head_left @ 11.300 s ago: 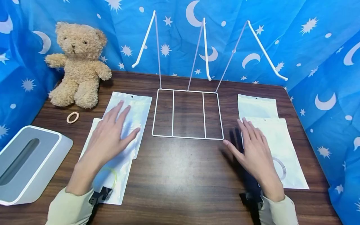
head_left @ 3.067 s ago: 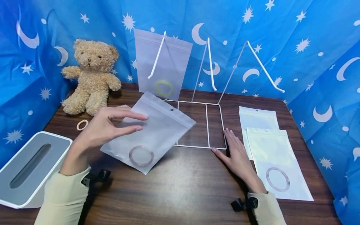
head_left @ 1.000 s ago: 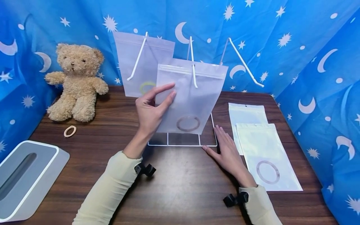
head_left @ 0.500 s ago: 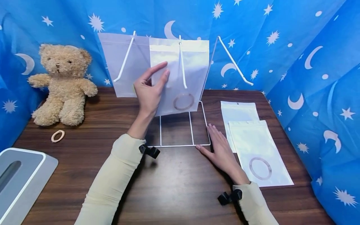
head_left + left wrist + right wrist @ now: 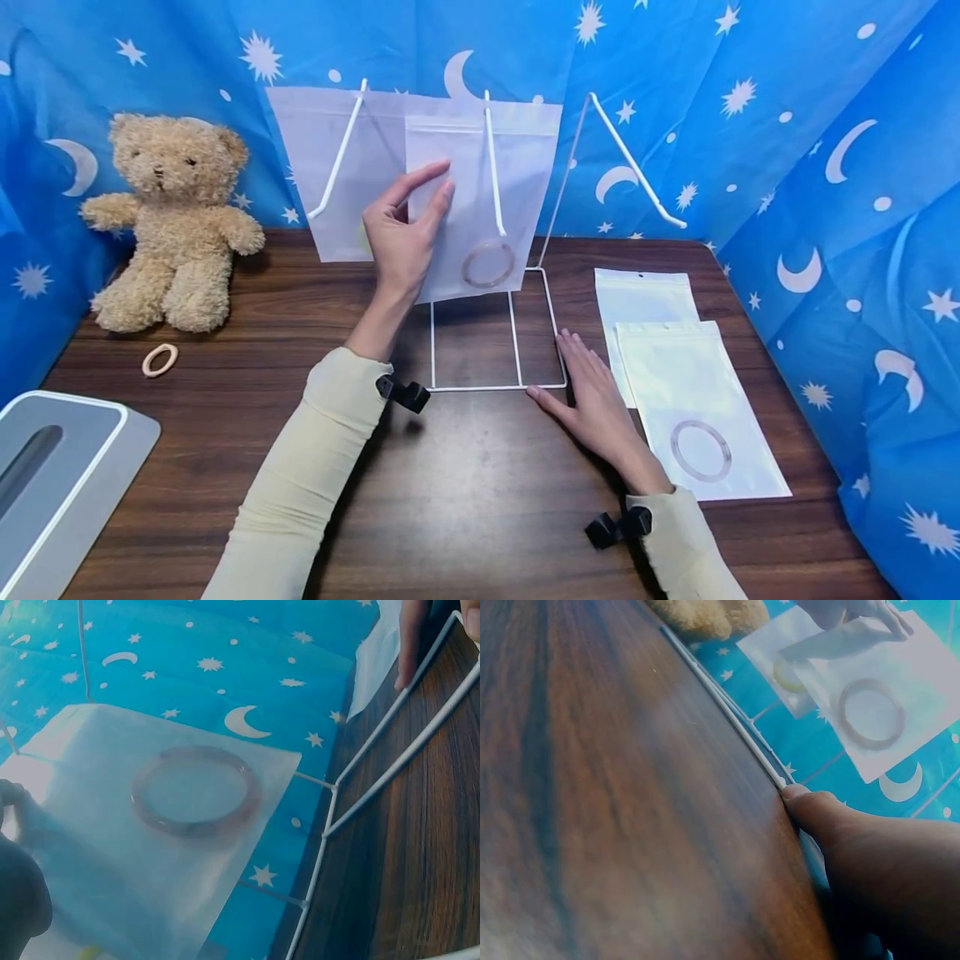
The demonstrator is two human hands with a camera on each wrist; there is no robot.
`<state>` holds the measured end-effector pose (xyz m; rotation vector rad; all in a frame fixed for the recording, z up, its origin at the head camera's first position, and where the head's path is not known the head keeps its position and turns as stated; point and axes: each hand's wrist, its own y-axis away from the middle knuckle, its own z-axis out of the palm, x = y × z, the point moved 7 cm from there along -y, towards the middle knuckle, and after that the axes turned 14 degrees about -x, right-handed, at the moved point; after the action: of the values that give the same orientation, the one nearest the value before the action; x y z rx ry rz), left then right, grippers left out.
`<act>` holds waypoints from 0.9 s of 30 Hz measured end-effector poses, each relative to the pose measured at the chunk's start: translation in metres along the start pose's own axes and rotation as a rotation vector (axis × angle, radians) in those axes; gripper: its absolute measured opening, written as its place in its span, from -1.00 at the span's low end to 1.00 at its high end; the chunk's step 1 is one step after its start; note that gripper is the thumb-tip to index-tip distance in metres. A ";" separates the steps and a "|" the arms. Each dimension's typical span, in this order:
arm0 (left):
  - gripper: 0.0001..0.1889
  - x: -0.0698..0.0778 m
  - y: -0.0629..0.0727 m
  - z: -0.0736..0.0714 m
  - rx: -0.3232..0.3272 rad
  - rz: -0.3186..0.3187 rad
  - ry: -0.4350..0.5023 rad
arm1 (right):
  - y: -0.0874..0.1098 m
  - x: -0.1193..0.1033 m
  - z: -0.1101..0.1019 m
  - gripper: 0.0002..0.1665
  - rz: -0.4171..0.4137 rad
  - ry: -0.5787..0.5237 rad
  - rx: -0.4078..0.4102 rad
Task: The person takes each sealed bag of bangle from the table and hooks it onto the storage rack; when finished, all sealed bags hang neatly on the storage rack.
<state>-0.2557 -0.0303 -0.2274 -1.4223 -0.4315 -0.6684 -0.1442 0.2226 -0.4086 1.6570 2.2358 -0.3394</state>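
The bag (image 5: pixel 480 208) is thin, cloudy plastic, smooth and a bit see-through; the rack (image 5: pixel 495 333) is white-coated wire, smooth and matt. The table (image 5: pixel 480 483) is dark wood with a soft shine; the teddy bear (image 5: pixel 172 225) is fuzzy cloth.

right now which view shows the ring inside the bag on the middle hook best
The left wrist view: the ring fills much of the frame, its whole hoop clear through the frosted bag. The head view shows it small but in context, hanging low beside the left hand. The right wrist view shows it distant and small.
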 end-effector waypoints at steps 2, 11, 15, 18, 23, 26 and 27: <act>-0.79 -0.001 0.001 -0.001 -0.019 0.016 0.002 | 0.001 0.000 0.001 0.06 0.002 -0.006 -0.005; -0.76 -0.001 0.003 -0.005 -0.134 0.015 -0.051 | 0.001 0.001 0.004 0.07 0.004 -0.006 0.008; -0.79 0.010 0.009 -0.017 -0.189 -0.007 -0.207 | 0.000 0.001 0.005 0.09 0.009 -0.006 -0.004; -0.78 0.024 0.014 -0.029 -0.237 0.044 -0.313 | -0.001 0.001 0.004 0.08 0.004 -0.001 -0.003; -0.76 0.042 0.035 -0.056 -0.263 0.011 -0.389 | -0.003 0.001 0.001 0.07 -0.007 0.001 0.002; -0.76 0.043 0.058 -0.069 -0.270 -0.168 -0.427 | -0.003 0.001 0.001 0.08 -0.001 -0.001 -0.011; -0.75 0.042 0.066 -0.072 -0.284 -0.237 -0.435 | -0.003 0.001 0.001 0.08 0.004 -0.002 -0.015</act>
<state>-0.1896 -0.1068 -0.2592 -1.8124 -0.8840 -0.6236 -0.1474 0.2225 -0.4101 1.6525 2.2280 -0.3232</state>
